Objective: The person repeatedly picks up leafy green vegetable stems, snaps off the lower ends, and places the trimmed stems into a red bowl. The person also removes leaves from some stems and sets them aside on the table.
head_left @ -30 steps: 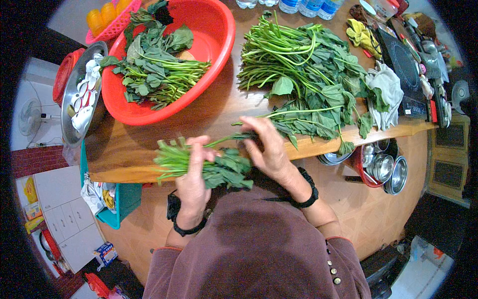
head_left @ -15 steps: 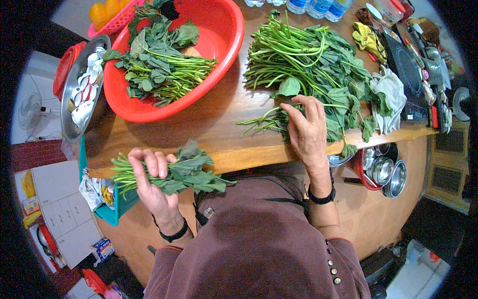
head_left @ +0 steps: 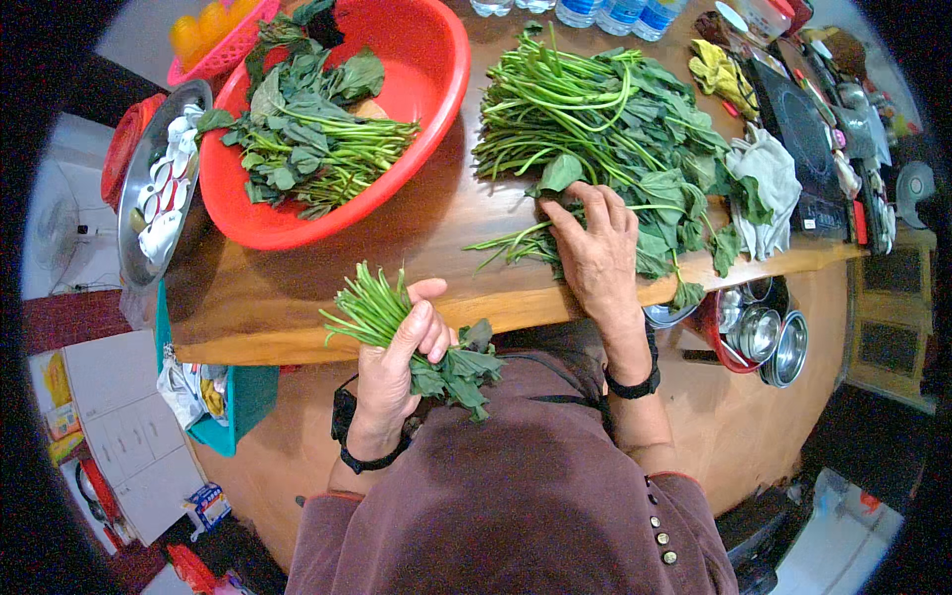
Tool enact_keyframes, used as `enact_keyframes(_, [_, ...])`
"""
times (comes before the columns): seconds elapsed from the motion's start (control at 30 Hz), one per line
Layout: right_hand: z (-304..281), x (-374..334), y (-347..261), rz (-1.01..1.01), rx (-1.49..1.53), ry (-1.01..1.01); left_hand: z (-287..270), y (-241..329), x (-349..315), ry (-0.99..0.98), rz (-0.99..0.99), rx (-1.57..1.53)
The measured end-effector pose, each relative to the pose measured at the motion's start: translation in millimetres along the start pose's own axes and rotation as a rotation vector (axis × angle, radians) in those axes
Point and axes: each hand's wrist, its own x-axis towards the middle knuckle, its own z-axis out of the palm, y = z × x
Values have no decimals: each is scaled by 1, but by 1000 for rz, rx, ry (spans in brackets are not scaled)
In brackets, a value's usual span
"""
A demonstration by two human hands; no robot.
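Note:
My left hand [head_left: 409, 342] is closed round a bunch of leafy greens [head_left: 372, 302], held just off the table's near edge. The pale cut stems point up and left, and the dark leaves hang below my fist. At the near side of a large pile of leafy greens [head_left: 595, 109], my right hand [head_left: 600, 243] bends its fingers and thumb down onto some stems and a leaf. The fingertips are partly hidden among them. A few thin stems stick out left of this hand over the wooden table [head_left: 436, 238].
A red basin [head_left: 431, 109] with more greens stands at the left, beside a metal tray [head_left: 129, 223] of white pieces. Behind the pile are water bottles [head_left: 620, 15]. To the right lie a grey cloth [head_left: 769, 193], yellow gloves [head_left: 719, 74] and a black induction cooker [head_left: 801, 134].
My left hand has moved right and turned, so the bunch's stems now point more upward. My right hand has lowered its fingers onto the greens at the pile's near edge.

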Motion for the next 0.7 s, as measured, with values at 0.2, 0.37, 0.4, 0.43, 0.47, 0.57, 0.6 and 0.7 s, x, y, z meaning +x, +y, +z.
enact_keyframes(0.2, [-3,3,3,-1,70,95,2,-5,2,10,-24,-19])
enact_keyframes(0.37, [-14,7,-6,-13,386,322,5,-10,6,16,-29,-13])
enact_keyframes(0.4, [-15,7,-11,-17,441,364,6,-12,6,18,-22,3])
enact_keyframes(0.43, [-16,6,-17,-27,501,404,8,-14,7,17,-14,6])
enact_keyframes(0.47, [-18,5,-23,-50,549,399,9,-15,8,16,-11,-1])
enact_keyframes(0.57, [-19,0,-40,-101,601,384,13,-17,8,-7,21,27])
enact_keyframes(0.6, [-17,-1,-46,-99,620,376,14,-18,8,-16,33,6])
enact_keyframes(0.7, [-16,-3,-56,-137,647,306,17,-20,8,-21,68,-54])
